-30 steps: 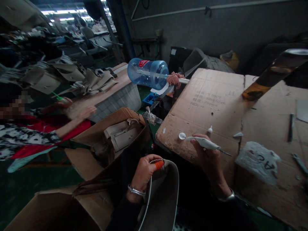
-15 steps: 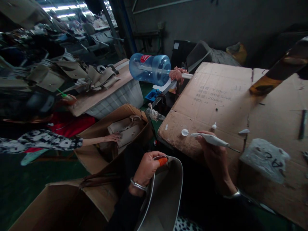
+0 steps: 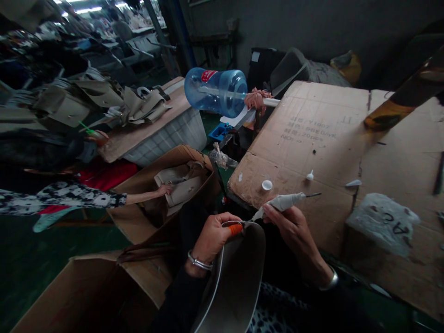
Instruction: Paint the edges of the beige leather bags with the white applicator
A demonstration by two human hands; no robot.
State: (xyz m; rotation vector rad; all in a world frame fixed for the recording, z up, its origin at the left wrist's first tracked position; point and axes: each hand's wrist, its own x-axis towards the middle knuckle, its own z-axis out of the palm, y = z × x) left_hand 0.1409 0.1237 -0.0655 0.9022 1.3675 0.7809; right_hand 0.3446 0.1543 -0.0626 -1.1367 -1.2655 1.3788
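Note:
My left hand (image 3: 215, 236) is closed on the top edge of a grey-beige bag piece (image 3: 239, 277) that looks like leather. The piece curves downward and has a pale rim; something orange covers the thumb tip. In my right hand (image 3: 293, 226) is a white pen-like applicator (image 3: 286, 201), with a thin dark rod sticking out of its back end. Its pointed tip meets or nearly meets the edge of the piece, close to my left fingertips; contact is hard to make out. A small white cup (image 3: 267, 185) stands on the cardboard-covered table (image 3: 294, 152) beyond my right hand.
A small white nozzle (image 3: 310, 175) and a plastic bag (image 3: 383, 224) lie on the table. To the left, a co-worker's hand (image 3: 163, 190) reaches into a cardboard box (image 3: 132, 222) of bag pieces. Another box (image 3: 93, 286) stands nearer me. A blue water bottle (image 3: 217, 91) lies behind.
My right hand has brought the applicator from beside the white cup down and left to the piece's edge. My left hand keeps its grip. The co-worker's hand has shifted slightly in the box.

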